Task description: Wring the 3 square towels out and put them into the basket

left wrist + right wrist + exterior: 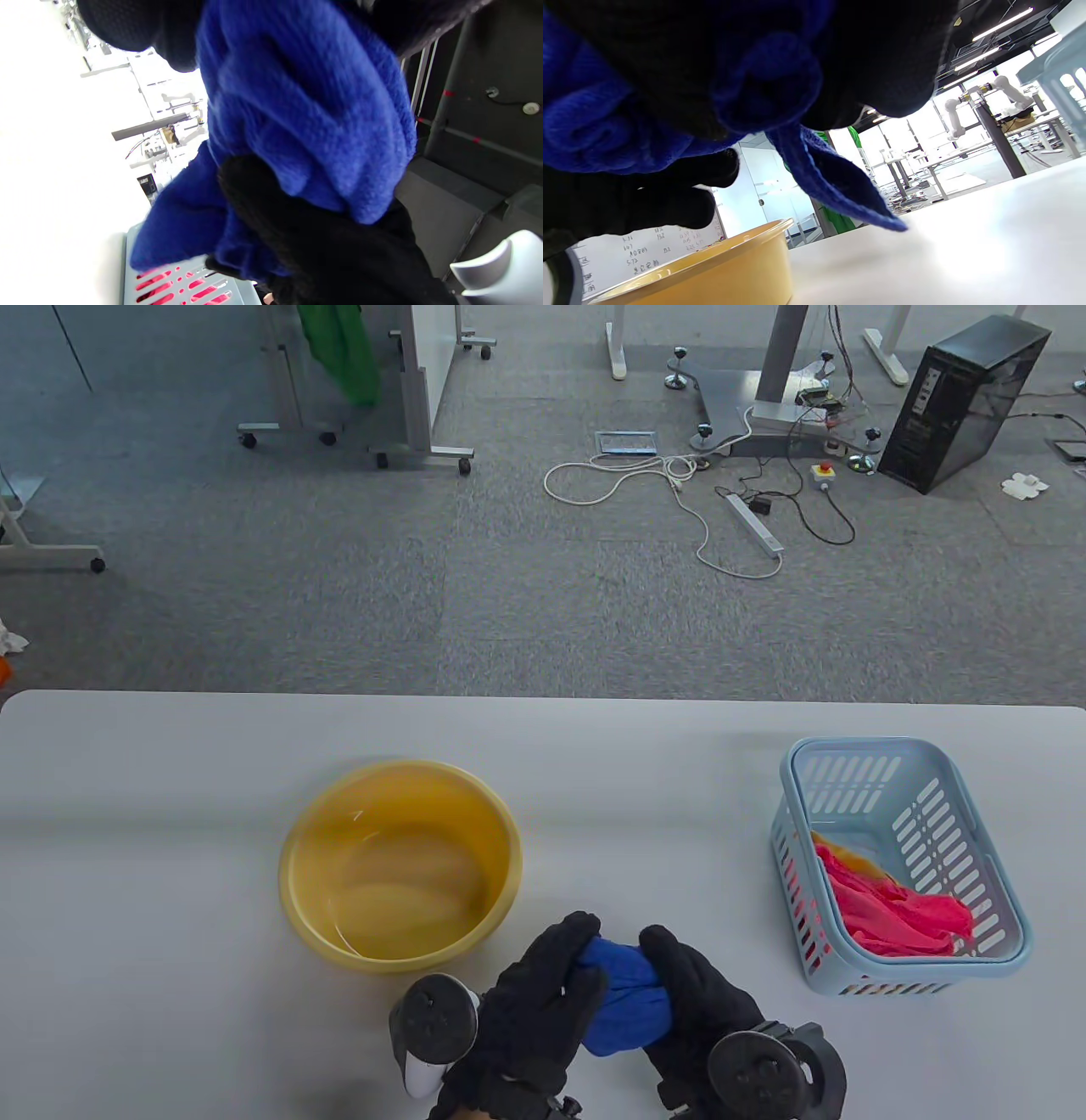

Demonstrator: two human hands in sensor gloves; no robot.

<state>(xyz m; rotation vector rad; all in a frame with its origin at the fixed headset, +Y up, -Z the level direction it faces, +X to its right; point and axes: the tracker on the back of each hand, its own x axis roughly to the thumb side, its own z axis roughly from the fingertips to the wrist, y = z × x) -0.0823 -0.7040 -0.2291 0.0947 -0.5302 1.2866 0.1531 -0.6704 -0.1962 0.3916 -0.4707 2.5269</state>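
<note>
A bunched blue towel (pixel 628 997) is held above the table's near edge, between both gloved hands. My left hand (pixel 543 993) curls round its left end and my right hand (pixel 691 993) grips its right end. Close up, the blue towel (pixel 305 114) fills the left wrist view, and a corner of the blue towel (pixel 835 182) hangs down over the table in the right wrist view. The light blue basket (pixel 1001 899) stands at the right with a pink towel (pixel 891 912) in it and a bit of orange cloth (pixel 857 861) under that.
A yellow basin (pixel 399 865) with some water stands left of my hands, close to the left one; the yellow basin (pixel 712 275) is low in the right wrist view. Beyond the table's far edge lies carpeted floor with cables and a computer case (pixel 959 398).
</note>
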